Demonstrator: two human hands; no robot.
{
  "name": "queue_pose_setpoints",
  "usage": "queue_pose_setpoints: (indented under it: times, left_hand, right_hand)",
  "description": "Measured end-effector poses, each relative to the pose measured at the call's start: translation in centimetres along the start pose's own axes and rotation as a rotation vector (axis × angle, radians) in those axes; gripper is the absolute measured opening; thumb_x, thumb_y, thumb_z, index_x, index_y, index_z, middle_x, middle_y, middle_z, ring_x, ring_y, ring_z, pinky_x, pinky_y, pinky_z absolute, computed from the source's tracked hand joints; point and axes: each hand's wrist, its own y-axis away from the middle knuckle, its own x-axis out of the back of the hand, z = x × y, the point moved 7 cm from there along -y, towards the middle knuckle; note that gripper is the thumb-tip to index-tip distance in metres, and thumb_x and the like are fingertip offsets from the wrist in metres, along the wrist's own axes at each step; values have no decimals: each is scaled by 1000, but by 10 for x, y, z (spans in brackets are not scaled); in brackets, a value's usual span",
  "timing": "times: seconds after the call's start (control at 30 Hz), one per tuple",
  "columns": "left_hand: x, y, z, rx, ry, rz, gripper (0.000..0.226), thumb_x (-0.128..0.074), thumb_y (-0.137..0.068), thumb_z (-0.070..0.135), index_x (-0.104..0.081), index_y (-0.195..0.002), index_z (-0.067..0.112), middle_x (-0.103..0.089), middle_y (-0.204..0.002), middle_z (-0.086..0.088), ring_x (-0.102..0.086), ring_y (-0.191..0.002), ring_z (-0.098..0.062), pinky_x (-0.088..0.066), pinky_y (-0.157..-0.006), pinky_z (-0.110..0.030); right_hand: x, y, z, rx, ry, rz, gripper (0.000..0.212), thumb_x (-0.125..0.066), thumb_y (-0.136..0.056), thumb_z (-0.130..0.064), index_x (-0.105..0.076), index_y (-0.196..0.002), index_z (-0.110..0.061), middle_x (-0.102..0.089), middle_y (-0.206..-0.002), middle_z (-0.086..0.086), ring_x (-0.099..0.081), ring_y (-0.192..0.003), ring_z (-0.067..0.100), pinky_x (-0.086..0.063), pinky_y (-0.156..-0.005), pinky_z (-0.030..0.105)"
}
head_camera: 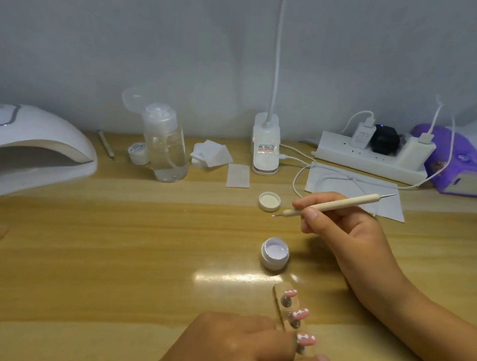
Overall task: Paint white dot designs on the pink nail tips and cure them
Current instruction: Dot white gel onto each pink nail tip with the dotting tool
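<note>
R hand (340, 225) pinches the dotting tool (333, 204) like a pen, thumb + fingers round the wooden shaft. Its front metal tip points left and carries a small white blob; it hangs above the table (116, 242), clear of everything.

L hand (238, 345) sits at bottom centre. Its fingers and thumb grip the near end of the clear holder strip (279, 301), which runs away from the L hand toward the white gel pot (274, 253). 3 pink nail tips (301, 313) stand on the strip, each w/ a row of white dots along one edge; the nearest tip is just beside the L fingertips.

The pot is open, on the table between both hands, near the strip's far end and below-left of the tool tip. Its lid (269, 201) lies face up farther back, just left of the tip.

UV lamp (33, 145) is far left, well apart from the tips.
</note>
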Motion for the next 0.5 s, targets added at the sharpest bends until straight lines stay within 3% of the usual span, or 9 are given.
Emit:
queue_pose_setpoints:
  times: [0.07, 0.1, 0.17, 0.27, 0.37, 0.5]
  left_hand:
    - [5, 8, -9, 56, 84, 82, 42, -65, -88, 12, -44, -74, 45, -25, -71, 14, -37, -69, 9, -23, -72, 8]
    - [-1, 11, -15, 77, 126, 97, 36, -65, -90, 13, -51, -73, 42, -35, -67, 16, -48, -75, 14, -34, -77, 4]
    - [-19, 17, -25, 143, 255, 44, 11, -67, -90, 22, -74, -91, 30, -49, -68, 16, -60, -79, 4, -49, -78, -13]
    - [7, 12, -48, 324, 632, 270, 13, -69, -85, 41, -76, -92, 33, -60, -69, 15, -55, -58, -2, -42, -58, -8]
    - [2, 13, -72, 599, 1149, 360, 15, -77, -71, 32, -78, -86, 27, -70, -72, 6, -61, -60, -5, -45, -56, -11]
    - [-9, 14, -88, 774, 1305, 439, 13, -71, -70, 20, -77, -81, 21, -70, -67, 0, -65, -61, -8, -47, -54, -13]
  right_hand:
    - [2, -2, 1, -18, -18, 20, 21, -59, -81, -29, -73, -91, -18, -63, -70, -5, -59, -71, 4, -48, -70, 12]
    - [2, -3, 0, -21, -21, 29, 21, -59, -80, -31, -73, -90, -19, -63, -70, -4, -60, -72, 5, -48, -71, 12]
    - [3, -6, -1, -10, -33, 46, 20, -58, -80, -34, -73, -87, -22, -64, -70, -2, -60, -71, 6, -48, -71, 13]
    - [6, -6, -2, 32, -42, 62, 16, -58, -82, -31, -69, -85, -20, -64, -72, -2, -59, -70, 7, -49, -72, 15]
    - [3, -2, -7, 108, 33, 12, 10, -60, -88, -27, -64, -91, -18, -60, -74, -2, -56, -70, 6, -47, -69, 14]
    - [-4, 1, -12, 192, 159, -45, 9, -56, -91, -26, -63, -94, -20, -62, -81, -12, -54, -71, -1, -41, -64, 7]
